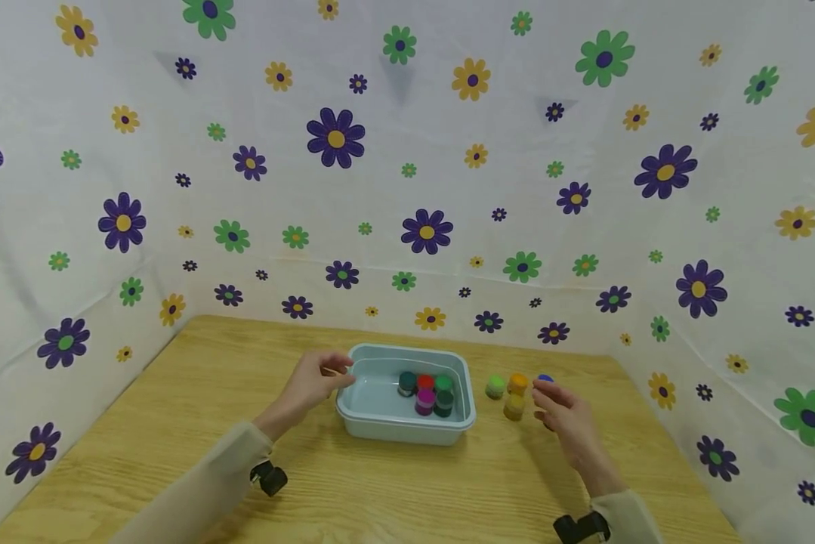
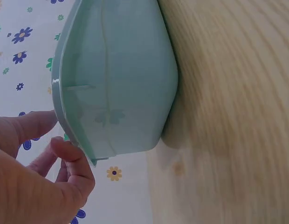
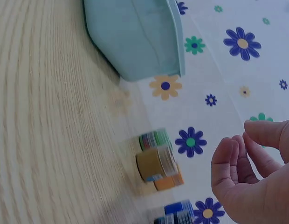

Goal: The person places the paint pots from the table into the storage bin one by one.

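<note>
My left hand (image 1: pixel 315 375) is at the left rim of a pale blue plastic tub (image 1: pixel 407 432), thumb and fingers apart. In the left wrist view its fingertips (image 2: pixel 65 148) lie by the rim; contact is unclear. Several small paint jars stand inside, including a red jar (image 1: pixel 424 382) and a magenta jar (image 1: pixel 425 402). Above the table, right of the tub, my right hand (image 1: pixel 566 423) has loosely bent fingers and holds nothing. Beside it are a light green jar (image 1: pixel 495 387), an orange jar (image 1: pixel 517 382), an ochre-yellow jar (image 1: pixel 514 408) and a partly hidden blue jar (image 3: pixel 178 208).
A dark-coloured jar (image 3: pixel 175 218) stands against the blue one, cut off by the right wrist view's edge. The wooden table (image 1: pixel 407 491) is bounded at the back and sides by a white flowered cloth (image 1: pixel 407 196).
</note>
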`<action>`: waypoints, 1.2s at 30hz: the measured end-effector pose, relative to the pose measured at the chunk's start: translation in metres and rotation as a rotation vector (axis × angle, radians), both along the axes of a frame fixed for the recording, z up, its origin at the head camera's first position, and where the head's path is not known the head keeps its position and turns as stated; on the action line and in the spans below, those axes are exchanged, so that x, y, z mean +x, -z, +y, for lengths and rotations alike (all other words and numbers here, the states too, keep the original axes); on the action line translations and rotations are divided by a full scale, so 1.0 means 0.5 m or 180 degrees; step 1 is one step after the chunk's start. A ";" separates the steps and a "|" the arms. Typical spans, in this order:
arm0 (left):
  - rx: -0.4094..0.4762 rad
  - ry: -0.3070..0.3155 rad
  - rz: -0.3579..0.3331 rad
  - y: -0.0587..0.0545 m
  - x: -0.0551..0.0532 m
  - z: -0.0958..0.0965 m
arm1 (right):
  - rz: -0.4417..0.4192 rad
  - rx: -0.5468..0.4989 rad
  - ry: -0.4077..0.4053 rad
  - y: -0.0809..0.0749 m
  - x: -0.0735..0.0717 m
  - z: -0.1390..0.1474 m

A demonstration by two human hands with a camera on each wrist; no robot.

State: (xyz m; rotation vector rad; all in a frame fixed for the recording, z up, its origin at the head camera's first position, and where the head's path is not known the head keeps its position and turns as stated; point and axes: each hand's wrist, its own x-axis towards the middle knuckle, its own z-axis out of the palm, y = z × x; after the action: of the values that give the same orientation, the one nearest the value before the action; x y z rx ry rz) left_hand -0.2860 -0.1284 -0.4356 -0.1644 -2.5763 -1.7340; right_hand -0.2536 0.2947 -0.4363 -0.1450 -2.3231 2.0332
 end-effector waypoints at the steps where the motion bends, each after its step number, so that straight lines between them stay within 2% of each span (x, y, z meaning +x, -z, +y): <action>1: 0.0001 -0.0005 -0.0024 0.002 0.002 -0.002 | -0.0004 0.0079 0.0017 -0.001 0.001 0.006; 7: 0.0077 0.0030 -0.0191 0.012 0.014 -0.008 | 0.0022 0.0389 0.0025 -0.002 0.002 0.039; 11: 0.0231 0.0081 -0.0336 0.018 0.017 -0.009 | -0.0073 0.0560 0.0046 0.001 -0.005 0.057; 16: 0.0381 0.0130 -0.0390 0.019 0.016 -0.008 | -0.0227 0.0788 0.0036 0.008 -0.017 0.077; 22: 0.0485 0.0217 -0.0448 0.026 0.012 -0.011 | -0.0237 0.0918 -0.0007 0.020 -0.024 0.097; 30: 0.0610 0.0228 -0.0480 0.035 0.005 -0.015 | -0.0214 0.1176 -0.0228 0.027 -0.031 0.112; 36: 0.0629 0.0294 -0.0489 0.033 0.007 -0.014 | -0.0257 0.1203 -0.0495 0.035 -0.041 0.125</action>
State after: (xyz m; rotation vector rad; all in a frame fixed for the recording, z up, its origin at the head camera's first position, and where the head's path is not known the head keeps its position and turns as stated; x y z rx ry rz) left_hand -0.2823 -0.1353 -0.4520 -0.1522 -2.5130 -2.0996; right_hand -0.2743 0.3574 -0.4536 -0.0306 -2.7962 1.6281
